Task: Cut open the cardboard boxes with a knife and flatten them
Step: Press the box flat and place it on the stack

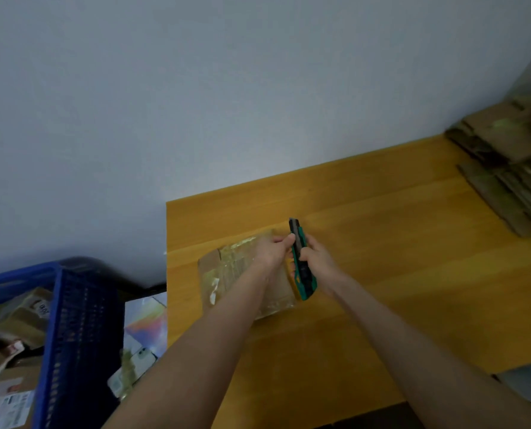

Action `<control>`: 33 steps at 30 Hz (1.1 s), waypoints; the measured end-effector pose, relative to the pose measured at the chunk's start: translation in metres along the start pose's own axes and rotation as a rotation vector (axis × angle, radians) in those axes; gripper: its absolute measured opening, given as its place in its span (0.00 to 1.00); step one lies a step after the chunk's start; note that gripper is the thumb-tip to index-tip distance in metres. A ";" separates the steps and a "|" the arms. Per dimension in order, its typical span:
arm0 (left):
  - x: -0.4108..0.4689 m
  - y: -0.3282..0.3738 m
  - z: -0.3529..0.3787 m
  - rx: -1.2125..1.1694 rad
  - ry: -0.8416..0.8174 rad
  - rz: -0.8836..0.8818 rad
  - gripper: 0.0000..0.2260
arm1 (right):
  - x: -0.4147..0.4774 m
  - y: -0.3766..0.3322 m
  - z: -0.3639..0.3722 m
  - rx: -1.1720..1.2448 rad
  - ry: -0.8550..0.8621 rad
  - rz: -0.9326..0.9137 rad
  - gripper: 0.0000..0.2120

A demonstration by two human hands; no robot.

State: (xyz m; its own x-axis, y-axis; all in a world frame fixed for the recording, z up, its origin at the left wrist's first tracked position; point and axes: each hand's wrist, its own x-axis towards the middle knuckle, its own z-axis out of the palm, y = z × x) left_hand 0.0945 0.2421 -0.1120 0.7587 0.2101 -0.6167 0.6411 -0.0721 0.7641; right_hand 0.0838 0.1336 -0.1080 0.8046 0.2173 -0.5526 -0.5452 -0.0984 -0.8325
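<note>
Blue crate (78, 320) sits nearest, low left, with more cardboard boxes (13, 314) in it. Both forearms reach out over the worktop (413, 274).

Right hand (317, 258) is wrapped round the green utility knife (303, 274), butt toward the person, blade end pointing up and away. Left hand (272, 250) pinches the knife near its blade end. Probably working the slider, can't confirm. Too dark to tell if the blade is extended.

Small cardboard box (227, 274) lies on the worktop near its left edge, under the left hand and wrist and just left of the knife. Can't tell if the knife touches it. Clear tape covers the top, and a flap corner shows at the left.

Judgement: light, thin board, so it will slide and crush easily, and the tape is slick. Pin it with the left palm away from the cut line and run the blade along the taped seam.

Far right, a stack of flattened cardboard (505, 156) sits in the corner. Grey wall (227, 88) is behind.
</note>
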 end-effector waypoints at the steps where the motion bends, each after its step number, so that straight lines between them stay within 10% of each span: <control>1: 0.002 0.000 0.000 -0.018 0.040 -0.002 0.17 | -0.001 0.001 -0.001 0.019 -0.018 0.017 0.19; 9: 0.011 -0.026 -0.031 0.127 0.199 0.029 0.15 | 0.010 0.030 0.011 -0.392 0.160 -0.066 0.18; 14: 0.009 -0.076 -0.080 0.594 0.461 0.046 0.32 | 0.027 0.061 0.006 -0.719 0.300 0.154 0.18; 25: 0.014 -0.117 -0.099 0.446 0.410 -0.195 0.44 | 0.028 0.069 0.029 -1.123 0.248 -0.079 0.22; 33: 0.017 -0.122 -0.112 0.215 0.335 -0.175 0.37 | 0.017 0.053 0.049 -0.393 0.180 0.164 0.19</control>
State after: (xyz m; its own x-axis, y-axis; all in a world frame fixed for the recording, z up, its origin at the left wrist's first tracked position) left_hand 0.0166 0.3634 -0.1948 0.5794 0.5398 -0.6106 0.7931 -0.2008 0.5750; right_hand 0.0568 0.1792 -0.1599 0.7621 -0.0007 -0.6474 -0.5663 -0.4853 -0.6661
